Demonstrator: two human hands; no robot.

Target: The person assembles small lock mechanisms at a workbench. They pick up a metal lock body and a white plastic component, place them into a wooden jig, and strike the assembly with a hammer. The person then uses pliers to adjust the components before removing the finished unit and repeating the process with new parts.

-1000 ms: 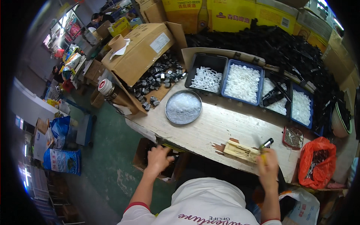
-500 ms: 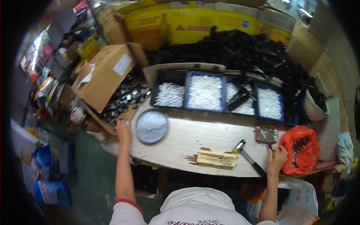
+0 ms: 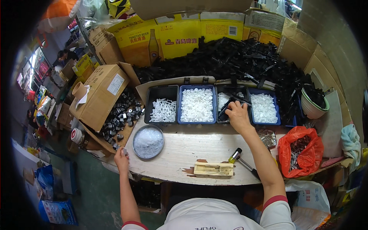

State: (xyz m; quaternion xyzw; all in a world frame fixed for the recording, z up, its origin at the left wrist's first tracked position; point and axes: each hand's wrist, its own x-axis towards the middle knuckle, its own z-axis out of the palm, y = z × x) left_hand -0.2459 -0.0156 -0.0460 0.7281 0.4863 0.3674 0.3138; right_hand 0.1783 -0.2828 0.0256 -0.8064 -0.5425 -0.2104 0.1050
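1. Reaching forward with the right hand [image 3: 239, 115] into the dark bin [image 3: 230, 88], third from the left in a row of four, with fingers bent down onto a black part [image 3: 223, 111] lying over white pieces; not possible to tell whether gripping it or only touching it.
2. Pinching a small grey piece [image 3: 124, 152] between the closed fingers of the left hand [image 3: 122, 160], at the left edge of the pale worktop [image 3: 176, 153], just beside an open carton [image 3: 99, 94] with metal parts [image 3: 123, 115] spilling from its mouth.
3. Showing, to either side of the dark bin, a black bin [image 3: 155, 94] of white stems at far left, then a blue bin [image 3: 196, 120] of white caps, and at far right another blue bin of white pieces.
4. Showing, to the right of the left hand, a round dish [image 3: 148, 157] filled with clear, shiny bits.
5. Showing, near the front edge, a yellowish block [image 3: 213, 169] with a groove, and right beside it a hammer [image 3: 247, 166] lying aslant.
6. Showing, beyond the right forearm, a partly hidden tray of pins [image 3: 267, 138] and an open red bag [image 3: 283, 153] of small parts.
7. Showing, behind the bins, a wide heap of black pieces [image 3: 230, 57] against yellow cardboard [image 3: 180, 42].
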